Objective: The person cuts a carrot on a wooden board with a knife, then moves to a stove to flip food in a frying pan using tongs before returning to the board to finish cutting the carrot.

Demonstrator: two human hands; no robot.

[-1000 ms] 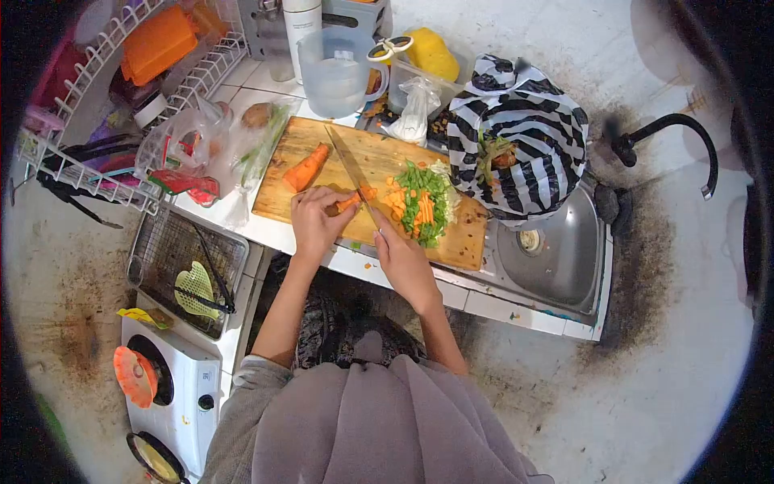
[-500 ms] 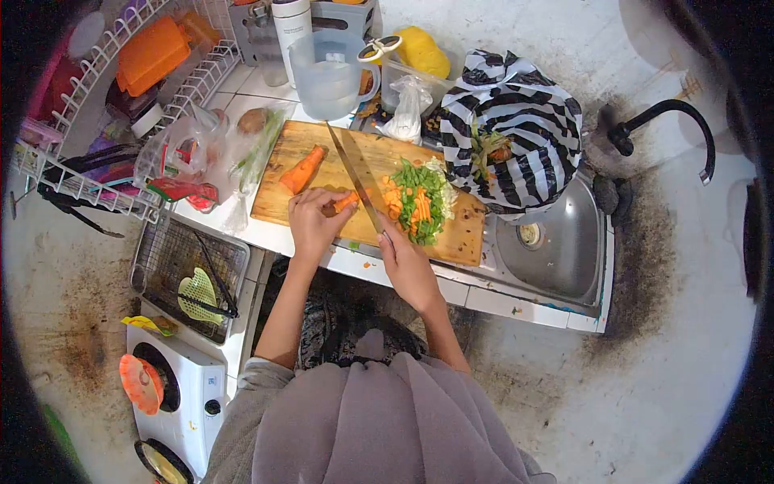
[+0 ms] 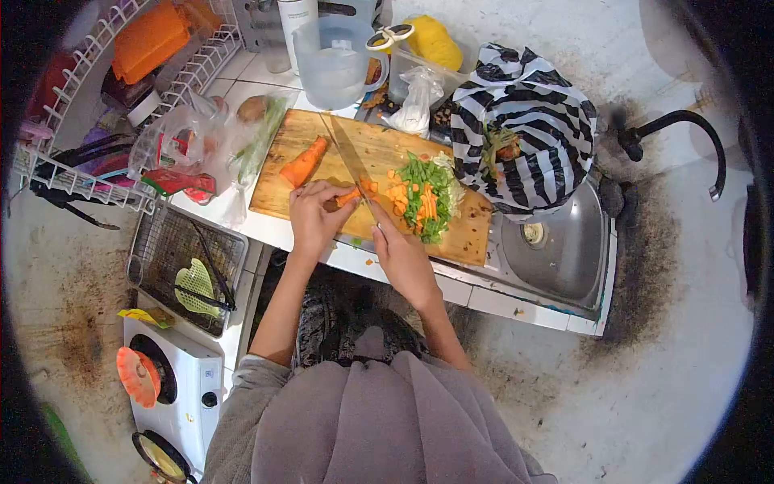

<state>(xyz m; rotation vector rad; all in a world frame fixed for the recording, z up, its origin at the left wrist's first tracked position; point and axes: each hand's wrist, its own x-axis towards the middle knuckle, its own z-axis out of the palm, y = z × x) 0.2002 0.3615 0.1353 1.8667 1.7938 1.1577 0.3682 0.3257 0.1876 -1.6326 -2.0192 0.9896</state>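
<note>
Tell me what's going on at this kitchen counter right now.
A person is slicing a carrot piece on a wooden cutting board. The left hand pins the carrot down while the right hand grips a large knife, its blade resting at the carrot's end. A pile of chopped carrot and green vegetables lies just right of the blade, and a bigger uncut carrot chunk waits farther back. A striped bag sits over the sink.

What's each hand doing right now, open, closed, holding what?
Left hand: closed on a carrot piece, pinning it to the cutting board.
Right hand: closed on the knife handle, blade across the carrot piece.
</note>
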